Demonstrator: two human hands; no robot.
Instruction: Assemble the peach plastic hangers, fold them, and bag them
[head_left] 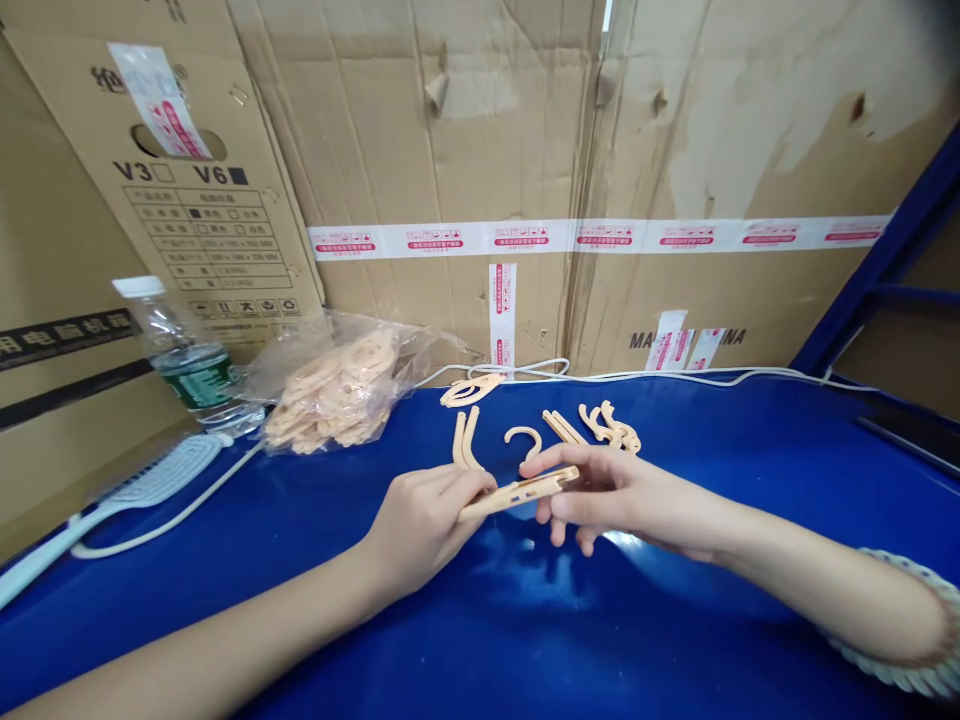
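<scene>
My left hand (431,520) is closed around one end of a peach-coloured plastic hanger arm (517,494), a slim piece with small slots along its side. It slants up to the right, above the table. My right hand (622,495) is at the other end, index finger above and thumb below, fingers loosely apart; firm contact cannot be made out. Just behind the hands lie a plastic hook (534,436), two curved strips (466,437), straight strips (564,427) and several wavy pieces (611,428). Farther back is a flat oval piece (470,390).
A clear bag (337,385) of similar pieces stands at back left, beside a water bottle (191,365) and a pale hairbrush (150,480). A white cable (675,376) runs along cardboard boxes (450,150). A dark phone-like object (911,445) lies right on the blue table (480,640).
</scene>
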